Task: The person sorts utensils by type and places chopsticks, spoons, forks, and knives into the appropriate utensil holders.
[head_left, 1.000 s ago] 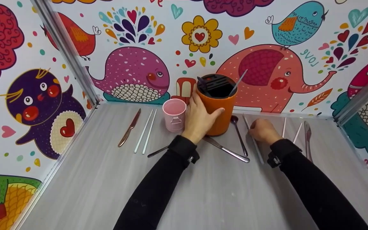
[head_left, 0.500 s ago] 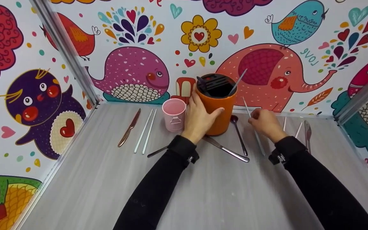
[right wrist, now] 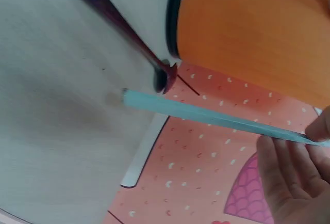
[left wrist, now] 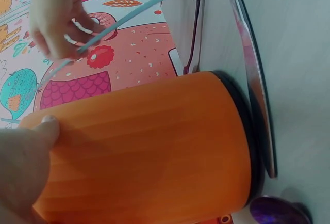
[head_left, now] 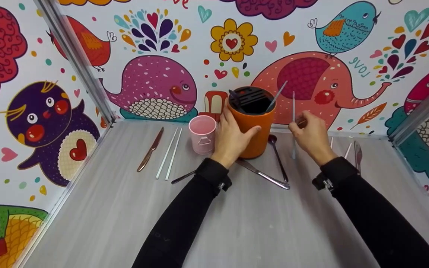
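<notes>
My left hand (head_left: pixel 235 139) holds the orange utensil holder (head_left: pixel 258 136) from its left, thumb across the front. The holder stands upright with a black slotted top; a pale chopstick (head_left: pixel 280 91) and a dark handle (head_left: pixel 234 95) stick out. To its right, my right hand (head_left: pixel 313 136) pinches another pale chopstick (head_left: pixel 294 106) between thumb and fingers. That chopstick is close to upright, its lower end over the table in the right wrist view. A dark spoon (head_left: pixel 278 160) lies between holder and right hand, and a silver knife (head_left: pixel 266 175) lies before the holder.
A pink cup (head_left: pixel 202 140) stands left of the holder. Farther left lie a copper knife (head_left: pixel 150 150) and two white chopsticks (head_left: pixel 174 152). A dark handle (head_left: pixel 183 177) shows beside my left sleeve. Pink chopsticks (head_left: pixel 348 149) and another knife (head_left: pixel 358 154) lie right, before the patterned wall (head_left: pixel 155 22).
The right hand has lifted the pale chopstick off the table and brought it from lying slanted to nearly upright. The left hand and holder stay in place.
</notes>
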Motion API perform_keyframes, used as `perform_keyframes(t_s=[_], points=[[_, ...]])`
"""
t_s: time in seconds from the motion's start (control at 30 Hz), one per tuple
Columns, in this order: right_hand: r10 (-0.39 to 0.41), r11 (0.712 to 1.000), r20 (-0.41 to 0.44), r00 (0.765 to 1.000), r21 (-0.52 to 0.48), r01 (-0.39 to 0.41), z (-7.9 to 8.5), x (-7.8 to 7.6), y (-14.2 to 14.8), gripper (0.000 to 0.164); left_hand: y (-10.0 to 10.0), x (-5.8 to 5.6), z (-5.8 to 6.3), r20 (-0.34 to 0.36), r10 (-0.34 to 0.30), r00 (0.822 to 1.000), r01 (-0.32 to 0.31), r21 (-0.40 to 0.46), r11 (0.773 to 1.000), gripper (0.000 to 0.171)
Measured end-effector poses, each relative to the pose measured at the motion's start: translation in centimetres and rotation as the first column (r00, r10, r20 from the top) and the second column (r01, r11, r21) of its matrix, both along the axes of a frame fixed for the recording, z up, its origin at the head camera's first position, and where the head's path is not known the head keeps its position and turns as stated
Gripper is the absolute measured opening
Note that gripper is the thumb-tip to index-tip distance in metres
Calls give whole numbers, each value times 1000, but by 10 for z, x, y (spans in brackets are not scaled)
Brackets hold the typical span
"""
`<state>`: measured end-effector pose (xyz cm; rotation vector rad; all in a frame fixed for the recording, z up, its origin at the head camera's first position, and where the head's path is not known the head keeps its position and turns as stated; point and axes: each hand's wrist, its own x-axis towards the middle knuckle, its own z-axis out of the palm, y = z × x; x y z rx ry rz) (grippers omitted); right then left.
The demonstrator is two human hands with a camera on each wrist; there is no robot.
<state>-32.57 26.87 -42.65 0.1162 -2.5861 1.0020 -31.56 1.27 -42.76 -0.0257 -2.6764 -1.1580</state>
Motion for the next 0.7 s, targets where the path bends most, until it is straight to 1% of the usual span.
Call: perform_keyframes(t_s=[0.1,0.17,0.27,0.37,0.43,0.53,0.6,0.7], points=[[8,1000,-54,998,-27,-9,3,3,-3,20,0,0,0,12,0,1000,-1,6,1000,130],[13,998,-109,994,-58,-19,5,4,-6,19,0,0,0,15,1,1000,-2,13,1000,129],[13,991,-201,979,-131,-40,10,6,-12,18,1,-1,0,16,-2,1000,2,25,1000,129],[-2,974,-282,959,-218,-62,18,8,-17,17,1,-1,-1,15,-8,1000,7,32,999,128],[-7,958,-324,946,-274,-87,24,10,-21,17,0,-1,-1,12,-10,1000,10,40,999,128],[-12,924,-376,927,-358,-133,35,13,-26,16,0,-1,-1,9,-9,1000,9,35,999,128],[-13,895,-403,915,-413,-169,42,15,-28,14,-1,-1,-1,6,-10,1000,10,32,999,128],[-31,851,-427,904,-485,-200,55,20,-33,12,-1,-1,-1,1,-16,1000,16,31,999,129]])
